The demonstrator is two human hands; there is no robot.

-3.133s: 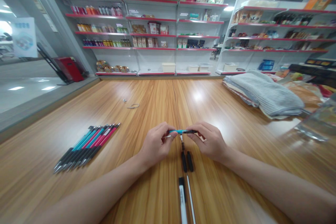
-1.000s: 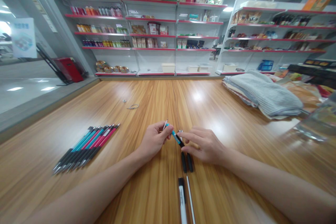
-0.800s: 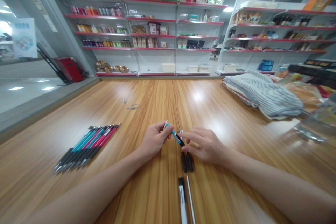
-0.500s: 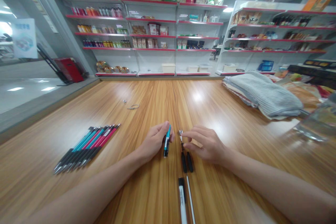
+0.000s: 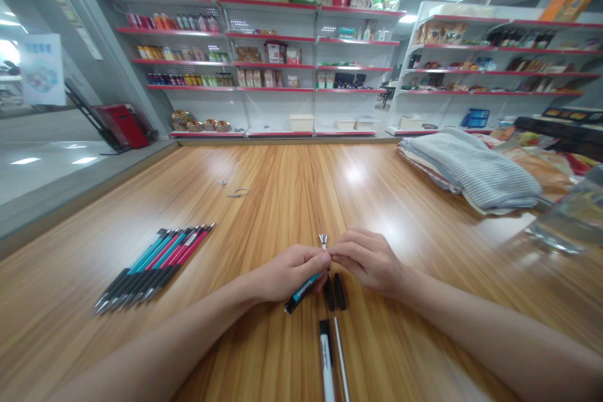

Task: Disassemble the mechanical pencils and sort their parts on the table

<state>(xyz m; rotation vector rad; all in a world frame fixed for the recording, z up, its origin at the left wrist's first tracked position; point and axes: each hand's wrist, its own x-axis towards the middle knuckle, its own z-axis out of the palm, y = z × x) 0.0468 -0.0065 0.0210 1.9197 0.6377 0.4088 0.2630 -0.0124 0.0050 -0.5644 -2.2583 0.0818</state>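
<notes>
My left hand (image 5: 294, 271) is closed round a blue pen barrel (image 5: 305, 287) with a black end, which slants down to the left. The fingers of my right hand (image 5: 372, 259) are pinched together and meet my left fingertips; whatever lies between them is hidden. Just beyond the fingertips are small silver pen tips (image 5: 323, 239) on the table. Two black pen grips (image 5: 340, 292) lie side by side below my hands. Nearer to me are a white pen barrel (image 5: 326, 358) with a black end and a thin white refill (image 5: 340, 358).
A row of blue and red pens (image 5: 155, 267) lies at the left on the wooden table (image 5: 264, 352). A wire loop (image 5: 239, 192) is farther back. Folded striped cloth (image 5: 475, 166) and a clear container (image 5: 570, 220) are at the right. Stocked shelves (image 5: 268, 66) stand behind.
My left hand has moved right and slightly down with the blue barrel, which now tilts more. Its fingertips have come together with those of my right hand, whose fingers have closed.
</notes>
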